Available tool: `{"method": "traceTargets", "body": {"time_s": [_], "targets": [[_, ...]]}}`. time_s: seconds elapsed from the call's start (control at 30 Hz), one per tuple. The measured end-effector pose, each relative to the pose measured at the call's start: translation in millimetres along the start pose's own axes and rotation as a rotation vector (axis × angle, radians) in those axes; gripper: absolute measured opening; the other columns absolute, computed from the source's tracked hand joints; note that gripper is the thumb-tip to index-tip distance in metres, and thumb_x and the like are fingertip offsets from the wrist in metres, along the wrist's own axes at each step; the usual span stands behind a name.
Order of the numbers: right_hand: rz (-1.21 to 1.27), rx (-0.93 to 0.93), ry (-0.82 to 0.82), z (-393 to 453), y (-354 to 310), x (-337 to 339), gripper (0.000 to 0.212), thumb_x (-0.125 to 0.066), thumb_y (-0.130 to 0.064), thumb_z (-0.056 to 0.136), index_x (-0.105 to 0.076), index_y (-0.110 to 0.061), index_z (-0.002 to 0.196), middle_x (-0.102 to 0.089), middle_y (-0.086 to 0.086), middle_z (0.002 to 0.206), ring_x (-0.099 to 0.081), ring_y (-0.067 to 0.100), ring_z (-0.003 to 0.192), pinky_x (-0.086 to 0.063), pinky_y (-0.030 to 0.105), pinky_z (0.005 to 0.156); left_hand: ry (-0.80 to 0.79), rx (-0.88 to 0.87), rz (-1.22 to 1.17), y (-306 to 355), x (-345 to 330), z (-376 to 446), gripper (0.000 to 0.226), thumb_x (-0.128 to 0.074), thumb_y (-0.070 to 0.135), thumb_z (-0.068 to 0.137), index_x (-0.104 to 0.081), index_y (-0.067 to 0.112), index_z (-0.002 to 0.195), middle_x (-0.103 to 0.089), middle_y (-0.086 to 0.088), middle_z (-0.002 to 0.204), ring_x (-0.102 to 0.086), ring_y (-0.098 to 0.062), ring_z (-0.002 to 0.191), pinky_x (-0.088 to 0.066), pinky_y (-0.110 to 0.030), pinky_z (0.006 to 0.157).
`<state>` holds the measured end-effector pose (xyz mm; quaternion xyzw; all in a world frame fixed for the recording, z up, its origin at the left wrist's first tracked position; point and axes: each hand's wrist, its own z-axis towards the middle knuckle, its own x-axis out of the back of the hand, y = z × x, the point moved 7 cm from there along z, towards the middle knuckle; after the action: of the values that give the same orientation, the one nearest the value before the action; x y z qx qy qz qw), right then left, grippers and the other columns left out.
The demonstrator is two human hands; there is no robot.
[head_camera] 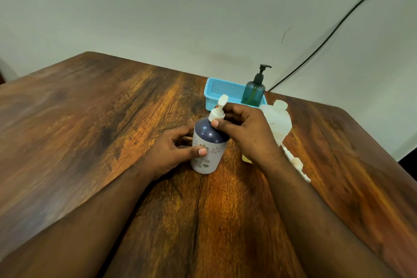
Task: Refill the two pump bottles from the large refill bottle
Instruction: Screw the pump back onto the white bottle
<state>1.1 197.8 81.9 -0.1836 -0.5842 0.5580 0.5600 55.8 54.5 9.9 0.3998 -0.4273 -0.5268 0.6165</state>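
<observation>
Steadying the navy pump bottle [208, 146] with the left hand [171, 151] curled round it, the right hand [246, 133] is pinching the white pump collar [216, 116], best turned squarely to avoid cross-threading.

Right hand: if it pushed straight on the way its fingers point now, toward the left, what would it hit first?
The right hand already pinches the white pump head on the dark bottle, so it meets that at once. Beyond it the bare table looks free, though depth is hard to judge.
</observation>
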Motion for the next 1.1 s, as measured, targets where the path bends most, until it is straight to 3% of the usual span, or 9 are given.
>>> {"method": "traceTargets", "body": {"time_s": [0.13,0.27,0.4,0.53,0.63,0.73,0.83,0.97,1.1], "targets": [[0.124,-0.014,0.025,0.4,6.7,-3.0,0.033,-0.079,-0.017,0.075,-0.065,-0.031,0.102,-0.071,-0.01,0.102,-0.066,0.002,0.1,-0.056,0.031,0.089,0.003,-0.006,0.015,0.2,1.5,0.8,0.056,-0.082,0.032,0.068,-0.061,0.034,0.12,-0.071,0.021,0.114,-0.067,-0.002,0.107,-0.053,-0.015,0.082],[0.127,0.028,0.131,-1.7,7.7,-6.3,0.031,-0.081,-0.02,0.072,-0.061,-0.031,0.094,-0.069,-0.014,0.094,-0.065,-0.004,0.091,-0.055,0.02,0.079,0.001,-0.01,0.031,0.3,1.1,0.3,0.048,-0.076,0.011,0.075,-0.061,0.03,0.117,-0.071,0.027,0.106,-0.067,0.003,0.1,-0.051,-0.011,0.078],[0.106,0.038,0.173,-2.1,10.4,-9.1,0.039,-0.083,-0.024,0.069,-0.057,-0.025,0.098,-0.066,-0.012,0.097,-0.064,0.0,0.093,-0.057,0.026,0.082,0.011,-0.015,0.033,-1.1,1.3,0.8,0.044,-0.074,0.006,0.077,-0.063,0.025,0.115,-0.073,0.022,0.106,-0.068,0.001,0.1,-0.052,-0.012,0.079],[0.145,0.044,0.116,-2.3,15.2,-13.5,0.056,-0.08,-0.025,0.073,-0.052,-0.036,0.12,-0.064,-0.013,0.109,-0.06,0.0,0.104,-0.053,0.024,0.088,0.005,-0.011,-0.002,-1.3,0.3,0.4,0.043,-0.073,0.016,0.072,-0.065,0.022,0.113,-0.074,0.018,0.107,-0.069,-0.002,0.1,-0.053,-0.014,0.078],[0.164,0.055,0.085,-1.5,15.0,-15.8,0.037,-0.079,-0.024,0.074,-0.061,-0.035,0.105,-0.066,-0.019,0.1,-0.061,-0.007,0.096,-0.054,0.024,0.087,0.004,-0.021,-0.002,-1.3,-0.2,0.4,0.044,-0.073,0.015,0.072,-0.064,0.021,0.114,-0.074,0.02,0.106,-0.069,-0.001,0.1,-0.053,-0.013,0.078],[0.167,0.054,0.128,-0.1,17.7,-14.9,0.031,-0.082,-0.027,0.07,-0.061,-0.029,0.092,-0.068,-0.012,0.096,-0.064,-0.001,0.093,-0.056,0.028,0.083,0.009,-0.023,-0.003,-1.2,-0.1,0.9,0.042,-0.073,0.014,0.072,-0.065,0.02,0.113,-0.074,0.02,0.105,-0.069,-0.001,0.099,-0.052,-0.013,0.078],[0.173,0.066,0.181,-0.5,20.0,-14.5,0.037,-0.083,-0.024,0.069,-0.055,-0.019,0.093,-0.065,0.001,0.096,-0.064,0.013,0.092,-0.057,0.035,0.082,0.011,-0.024,0.012,-0.5,-0.3,1.6,0.04,-0.073,0.01,0.073,-0.064,0.023,0.11,-0.073,0.024,0.102,-0.068,0.003,0.098,-0.051,-0.01,0.078],[0.195,0.086,0.147,-1.3,20.1,-15.7,0.048,-0.081,-0.024,0.072,-0.056,-0.037,0.112,-0.065,-0.013,0.108,-0.06,-0.001,0.104,-0.053,0.019,0.086,0.003,-0.029,0.017,-3.4,0.4,2.4,0.042,-0.071,-0.004,0.078,-0.064,0.023,0.109,-0.073,0.026,0.1,-0.068,0.004,0.096,-0.051,-0.01,0.077],[0.169,0.145,0.212,-5.8,18.6,-14.0,0.029,-0.079,-0.024,0.075,-0.07,-0.022,0.102,-0.071,-0.005,0.102,-0.065,0.006,0.098,-0.054,0.025,0.083,0.013,-0.036,0.005,-5.0,0.9,2.0,0.04,-0.073,0.006,0.074,-0.064,0.023,0.109,-0.074,0.025,0.101,-0.069,0.002,0.097,-0.052,-0.011,0.076]]}}
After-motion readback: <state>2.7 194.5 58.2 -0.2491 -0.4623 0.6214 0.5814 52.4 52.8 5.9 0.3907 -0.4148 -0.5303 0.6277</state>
